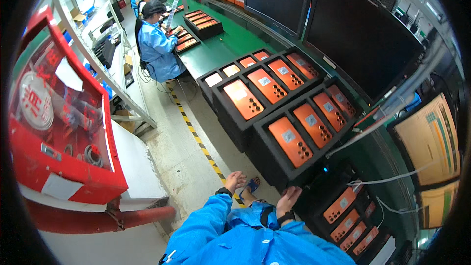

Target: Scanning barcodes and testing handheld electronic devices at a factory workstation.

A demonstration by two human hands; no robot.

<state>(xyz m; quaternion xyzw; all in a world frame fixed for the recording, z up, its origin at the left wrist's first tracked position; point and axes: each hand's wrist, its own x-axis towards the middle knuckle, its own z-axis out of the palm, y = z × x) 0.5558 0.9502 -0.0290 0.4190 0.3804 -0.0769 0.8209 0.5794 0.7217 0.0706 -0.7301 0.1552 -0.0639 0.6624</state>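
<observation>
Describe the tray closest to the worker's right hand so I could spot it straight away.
Start at the long green bench along the right side. Of the black foam trays of orange panels, take the black foam tray nearest the camera, just above the right hand, whose open fingers reach toward its corner. It holds three orange panels in one row, whereas the neighbouring tray behind is larger, with more.

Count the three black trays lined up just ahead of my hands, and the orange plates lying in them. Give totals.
Black trays: 3
Orange plates: 12, four in each tray
Total: 15
</observation>
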